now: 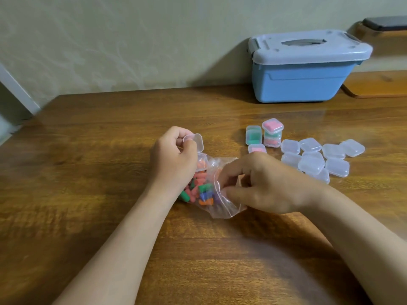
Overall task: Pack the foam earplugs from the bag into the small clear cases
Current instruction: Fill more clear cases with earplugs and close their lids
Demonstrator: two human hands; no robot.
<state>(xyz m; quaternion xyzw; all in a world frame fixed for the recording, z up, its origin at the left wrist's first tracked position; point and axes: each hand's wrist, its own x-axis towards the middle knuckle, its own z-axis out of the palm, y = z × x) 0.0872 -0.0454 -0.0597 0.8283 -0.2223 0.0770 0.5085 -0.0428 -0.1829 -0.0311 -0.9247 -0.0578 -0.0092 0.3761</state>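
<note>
Near the middle of the worktop (88, 172), we hold an open clear case (193, 142) in our left hand (174, 155). The fingers and thumb are curled round it, the lid is raised, and an orange plug shows in the lower half. Touching that hand on its near side lies the bag (220, 208), a clear pouch flat on the wood, its mouth turned toward the right edge. The foam earplugs (198, 192) inside it are red, green, blue, orange and purple, heaped at the closed end beside our left wrist. Our right hand (264, 186) pinches the bag's open rim between thumb and curled fingers; the film partly hides the fingertips. Toward the far right of the worktop stand the filled cases (272, 127), some stacked, holding pink and green plugs. Just right of them the empty cases (315, 159) lie closed in a loose cluster, some overlapping. At the far edge, against the wall, sits a blue storage box (304, 80) with a grey lid.
</note>
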